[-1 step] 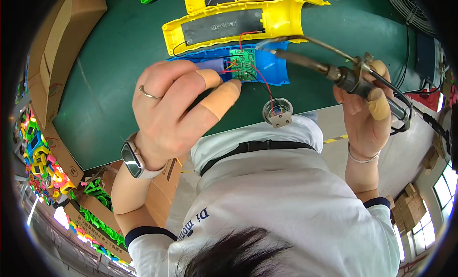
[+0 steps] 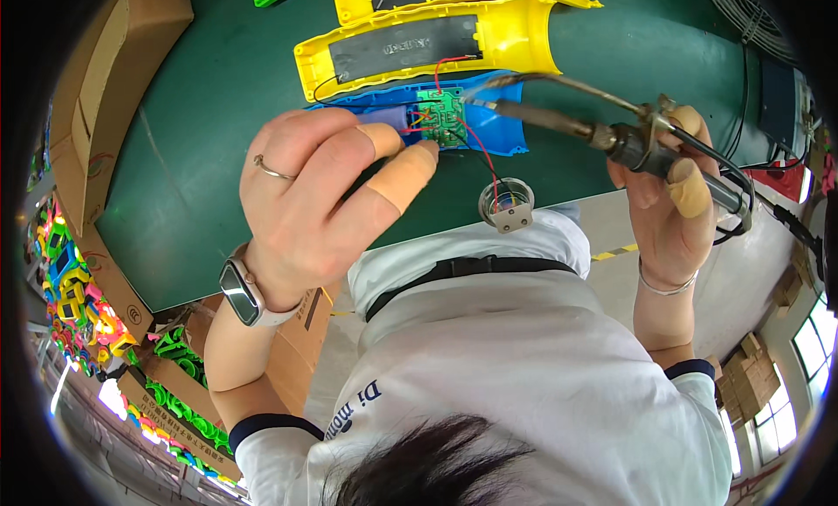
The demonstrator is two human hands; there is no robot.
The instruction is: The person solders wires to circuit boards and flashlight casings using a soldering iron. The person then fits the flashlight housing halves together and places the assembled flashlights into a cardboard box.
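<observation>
A person in a white shirt, seen from above, works at a green desk [image 2: 218, 174] with both bare hands. In front of them lies a blue plastic shell [image 2: 504, 126], hollow side up, with a small green circuit board [image 2: 447, 113] and a purple cylinder [image 2: 382, 117] inside it. The left hand [image 2: 301, 196], tape wrapped round two fingers, has its fingertips at the board's near left edge; its grip is curled in, but whether it pinches a wire or only steadies the board cannot be told. The right hand's [image 2: 674, 192] grip is closed firmly round a soldering iron [image 2: 637, 148], which has a thin metal tube [image 2: 602, 99] running alongside. The iron's blurred tip points left, close to the board's right side; contact cannot be made out. A red wire [image 2: 480, 144] and a black one lead from the board to a round, clear-rimmed part [image 2: 512, 219] at the near edge of the desk. Just beyond the blue shell is a yellow shell [image 2: 519, 39] lined with a black pad [image 2: 406, 44]. Compared with the picture just before, hardly anything differs: hands, iron and parts keep their arrangement, which suggests a steady hold at the board.
</observation>
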